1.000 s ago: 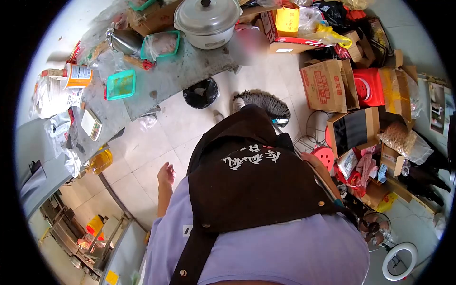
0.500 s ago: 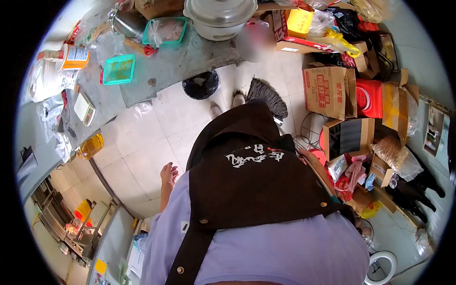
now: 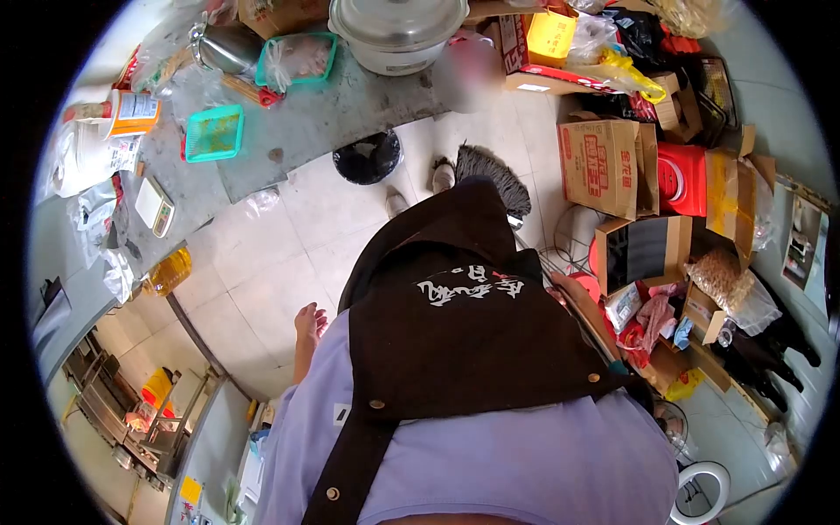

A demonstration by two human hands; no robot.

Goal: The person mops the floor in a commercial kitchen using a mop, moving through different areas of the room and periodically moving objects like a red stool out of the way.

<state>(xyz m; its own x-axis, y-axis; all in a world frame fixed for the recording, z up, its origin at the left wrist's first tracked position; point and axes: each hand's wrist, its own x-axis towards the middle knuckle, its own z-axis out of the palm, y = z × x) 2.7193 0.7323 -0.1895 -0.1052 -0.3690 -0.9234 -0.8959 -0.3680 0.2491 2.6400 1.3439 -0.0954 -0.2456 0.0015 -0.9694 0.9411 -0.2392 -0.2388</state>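
My left hand point(image 3: 310, 325) hangs at my side over the floor tiles, fingers loosely bent and apart, with nothing in it. At the right edge of my dark apron point(image 3: 472, 350), my right hand point(image 3: 569, 287) is closed around the handle of a mop; its fingers are partly hidden. The handle slants along the apron's right side. Beyond the apron's tip, the dark stringy mop head point(image 3: 494, 179) lies on the floor beside my shoe point(image 3: 444, 177).
A black-lined bin point(image 3: 368, 158) stands at the edge of a grey table point(image 3: 289, 131) bearing a lidded pot point(image 3: 398, 35), a green basket point(image 3: 213, 133) and a scale point(image 3: 155, 206). Cardboard boxes point(image 3: 604, 166) and a red container point(image 3: 681, 179) crowd the right. An oil bottle point(image 3: 169, 272) is at left.
The view has shifted slightly, so the table and its things appear a little further left. Both hands keep nearly the same pose, and the mop head stays on the floor.
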